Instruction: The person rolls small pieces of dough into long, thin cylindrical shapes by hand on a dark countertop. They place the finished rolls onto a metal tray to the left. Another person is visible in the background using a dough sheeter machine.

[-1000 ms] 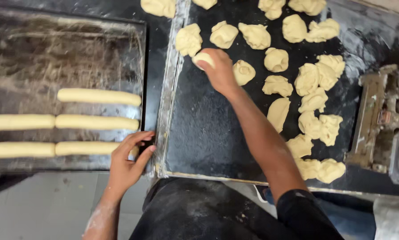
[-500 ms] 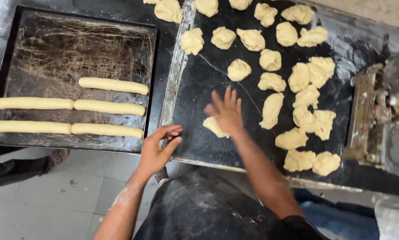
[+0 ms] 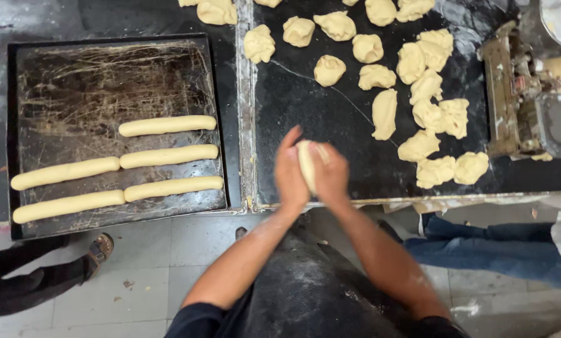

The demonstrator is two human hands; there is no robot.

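Note:
My left hand (image 3: pixel 290 170) and my right hand (image 3: pixel 330 176) are pressed together around a pale dough piece (image 3: pixel 306 161), palms facing each other, over the near edge of the dark worktop (image 3: pixel 318 119). Both hands look blurred. Beyond them several rough dough lumps (image 3: pixel 425 84) lie scattered across the worktop. To the left a dark greased baking tray (image 3: pixel 105 81) carries several long rolled dough sticks (image 3: pixel 168 155) in three rows.
A metal weighing scale (image 3: pixel 524 106) stands at the worktop's right edge. Another person's leg in blue jeans (image 3: pixel 493 247) is at the right, and a dark trouser leg with a sandalled foot (image 3: pixel 96 250) at the lower left. The floor is grey tile.
My right hand took a dough piece from the far worktop and drew it to the near edge. My left hand left the tray's corner and closed on the dough with the right.

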